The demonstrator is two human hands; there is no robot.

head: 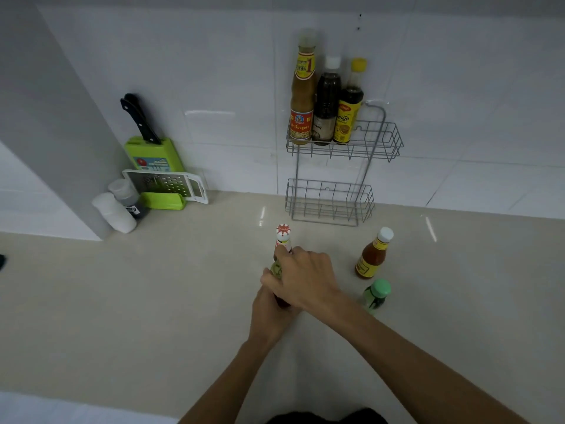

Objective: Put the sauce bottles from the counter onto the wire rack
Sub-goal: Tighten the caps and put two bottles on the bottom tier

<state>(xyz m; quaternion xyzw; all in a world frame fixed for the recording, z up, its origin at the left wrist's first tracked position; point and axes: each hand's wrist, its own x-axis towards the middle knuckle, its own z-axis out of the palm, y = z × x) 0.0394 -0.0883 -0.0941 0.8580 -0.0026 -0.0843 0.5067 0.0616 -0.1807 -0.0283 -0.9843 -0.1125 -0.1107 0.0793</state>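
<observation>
Head view: both hands (pixel 293 289) around bottle (pixel 283 240)

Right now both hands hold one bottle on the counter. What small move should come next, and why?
Probably lift the red-capped bottle toward the wire rack. Both the left hand and right hand already grip it, the lower shelf is empty, and the upper shelf has free room only at its right end.

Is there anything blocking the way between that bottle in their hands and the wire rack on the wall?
Nothing visible does. The bottle sits in front of the wire rack, with bare counter between; the lower basket is empty.
</observation>
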